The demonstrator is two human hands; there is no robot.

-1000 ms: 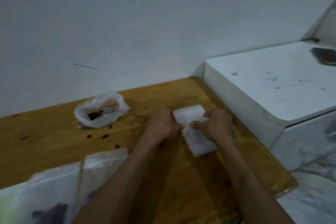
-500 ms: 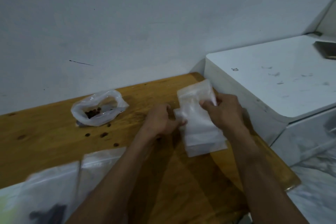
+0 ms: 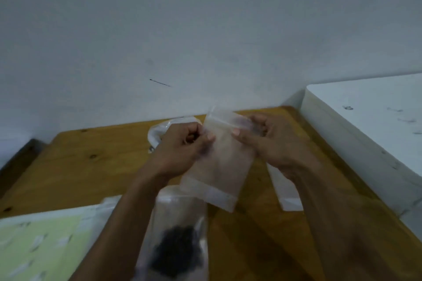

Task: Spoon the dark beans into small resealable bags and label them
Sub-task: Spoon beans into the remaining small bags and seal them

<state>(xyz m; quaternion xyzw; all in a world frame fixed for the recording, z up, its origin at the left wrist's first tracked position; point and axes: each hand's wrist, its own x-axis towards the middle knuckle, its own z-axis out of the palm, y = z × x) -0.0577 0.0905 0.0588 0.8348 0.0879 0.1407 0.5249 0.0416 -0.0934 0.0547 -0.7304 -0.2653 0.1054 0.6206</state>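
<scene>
Empty bag [image 3: 219, 164] now lifted clear of table [image 3: 75, 166], left hand [image 3: 182, 148] and right hand [image 3: 269, 141] pinching its top — filled bag [image 3: 180, 242] newly in view

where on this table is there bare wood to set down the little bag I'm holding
Bare wood lies on the table's left, between the wall and the green sheet, and between filled bag and right forearm. Crowded: the middle, under both hands and the small bag.
</scene>
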